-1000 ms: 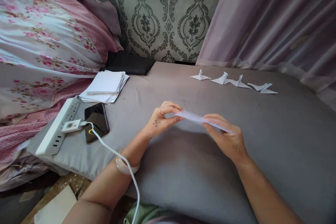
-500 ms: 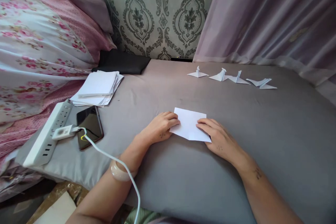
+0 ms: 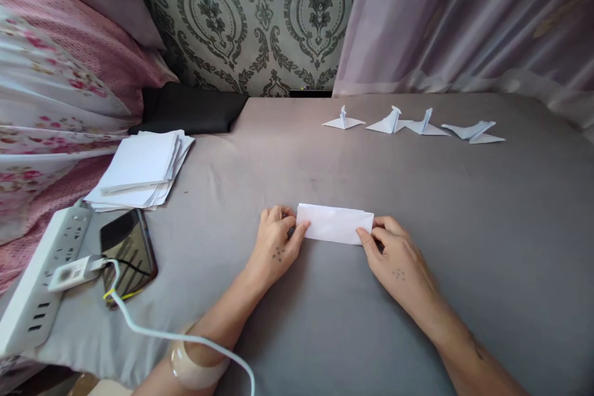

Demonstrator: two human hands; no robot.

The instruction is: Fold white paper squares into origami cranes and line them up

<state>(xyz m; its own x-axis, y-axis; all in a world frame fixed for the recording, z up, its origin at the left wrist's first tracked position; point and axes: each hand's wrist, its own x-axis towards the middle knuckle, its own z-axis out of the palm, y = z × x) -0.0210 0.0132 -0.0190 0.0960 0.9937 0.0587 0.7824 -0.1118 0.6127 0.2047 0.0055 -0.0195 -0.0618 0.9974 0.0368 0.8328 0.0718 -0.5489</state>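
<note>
A white sheet of paper (image 3: 335, 223), folded over into a long narrow rectangle, lies between my hands above the grey cloth surface. My left hand (image 3: 277, 238) pinches its left end, thumb on the near face and fingers curled behind. At the right end my right hand (image 3: 390, 247) grips it the same way, thumb at the lower corner. The fingertips behind the paper are hidden. Farther back stand several folded paper birds, among them one crane (image 3: 343, 120) at the left of the row and another (image 3: 477, 132) at the right.
To the left lie a stack of white paper (image 3: 139, 164) and a dark phone (image 3: 129, 253). Beside them is a white power strip (image 3: 39, 288) with a plugged-in charger (image 3: 74, 272). Its white cable (image 3: 185, 338) crosses over my left forearm. A black flat item (image 3: 190, 110) lies behind.
The paper, a wider sheet before, is now folded into a narrow strip. Both hands have shifted from lying on it to pinching its ends. The camera view has moved slightly.
</note>
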